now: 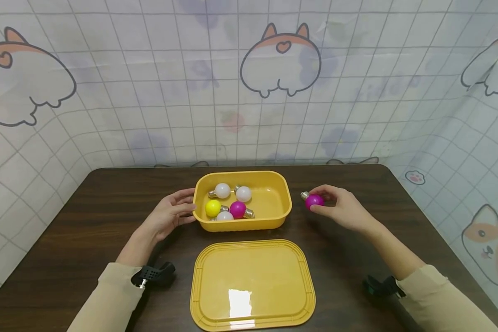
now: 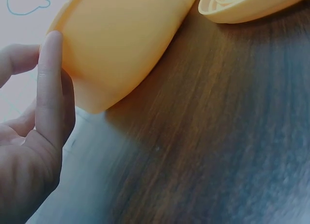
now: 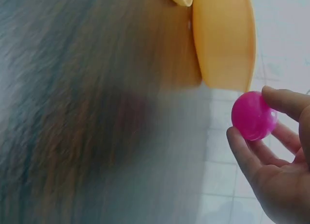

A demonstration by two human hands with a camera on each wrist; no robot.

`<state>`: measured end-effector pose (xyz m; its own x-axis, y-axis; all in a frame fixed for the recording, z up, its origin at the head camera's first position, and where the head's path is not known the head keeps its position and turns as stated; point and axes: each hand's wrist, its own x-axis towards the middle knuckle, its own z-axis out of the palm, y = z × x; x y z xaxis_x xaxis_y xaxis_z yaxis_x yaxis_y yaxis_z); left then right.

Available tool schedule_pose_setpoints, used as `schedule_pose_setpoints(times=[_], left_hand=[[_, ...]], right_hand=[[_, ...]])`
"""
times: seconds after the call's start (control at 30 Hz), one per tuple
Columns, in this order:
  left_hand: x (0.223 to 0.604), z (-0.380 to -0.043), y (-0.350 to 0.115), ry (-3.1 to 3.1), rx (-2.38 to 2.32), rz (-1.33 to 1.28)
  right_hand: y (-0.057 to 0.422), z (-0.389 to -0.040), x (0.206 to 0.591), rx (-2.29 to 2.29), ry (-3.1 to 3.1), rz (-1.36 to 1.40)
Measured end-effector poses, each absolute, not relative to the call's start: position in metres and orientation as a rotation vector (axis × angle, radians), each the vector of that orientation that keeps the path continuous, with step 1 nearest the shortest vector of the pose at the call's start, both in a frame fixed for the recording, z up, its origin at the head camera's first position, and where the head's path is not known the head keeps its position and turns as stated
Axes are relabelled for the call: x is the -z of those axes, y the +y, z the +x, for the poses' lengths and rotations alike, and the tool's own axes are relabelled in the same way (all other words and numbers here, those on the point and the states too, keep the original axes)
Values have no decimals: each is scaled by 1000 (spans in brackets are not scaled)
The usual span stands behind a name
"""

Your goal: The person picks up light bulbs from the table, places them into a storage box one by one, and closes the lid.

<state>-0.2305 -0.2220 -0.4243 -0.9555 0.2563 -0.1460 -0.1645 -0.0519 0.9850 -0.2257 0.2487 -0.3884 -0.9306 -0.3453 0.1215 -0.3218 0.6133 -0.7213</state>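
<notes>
My right hand pinches a magenta light bulb between thumb and fingers, just right of the yellow box. The bulb's silver screw base points up and left in the head view. In the right wrist view, the round magenta bulb shows above the table, its base hidden. My left hand touches the left end of the box, fingers extended along its outer wall. Inside the box lie several white bulbs, a yellow bulb and another magenta bulb.
A flat yellow lid lies on the dark wooden table, in front of the box. Behind the table hangs a white grid-patterned backdrop with cartoon animals, which also runs along both sides.
</notes>
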Motion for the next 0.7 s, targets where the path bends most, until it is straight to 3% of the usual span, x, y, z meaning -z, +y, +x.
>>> schedule_pose_setpoints(times=[0.7], left_hand=[[422,-231,-222,1935,-2079,81]], right_hand=[[227,-230,373,1507,2586,-548]])
